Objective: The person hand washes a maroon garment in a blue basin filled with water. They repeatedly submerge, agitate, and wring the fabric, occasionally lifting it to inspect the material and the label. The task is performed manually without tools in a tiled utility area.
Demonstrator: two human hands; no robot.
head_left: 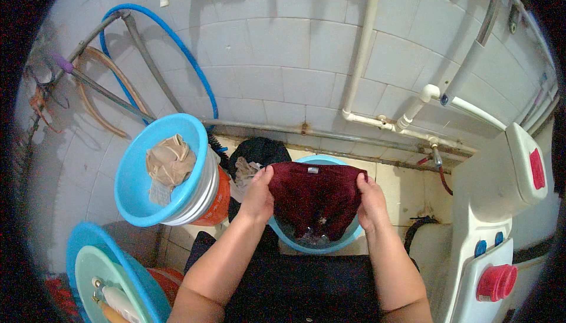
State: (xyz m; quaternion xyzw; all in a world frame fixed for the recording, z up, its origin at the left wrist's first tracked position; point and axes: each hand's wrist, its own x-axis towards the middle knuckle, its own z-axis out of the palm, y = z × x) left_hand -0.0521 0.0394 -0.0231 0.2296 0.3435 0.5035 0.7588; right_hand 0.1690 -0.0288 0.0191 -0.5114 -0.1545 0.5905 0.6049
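My left hand (257,198) and my right hand (371,202) hold a maroon garment (315,196) stretched between them. Each set of fingers pinches one upper corner. A small pale label sits at the middle of the garment's top edge. Its lower part hangs into a light blue basin (321,159) on the floor in front of me, where some water or suds glisten. The garment hides much of the basin. Just beyond my left hand lie a pale crumpled cloth (246,169) and a black heap (262,149) that looks like fabric.
At left, a blue basin (131,202) with beige clothing (171,161) rests on a white-and-orange bucket (218,196). Nearer stands a blue tub (88,233) holding a green basin (87,258) with bottles. A toilet (477,175) stands right; pipes (365,40) and a blue hose (194,63) line the wall.
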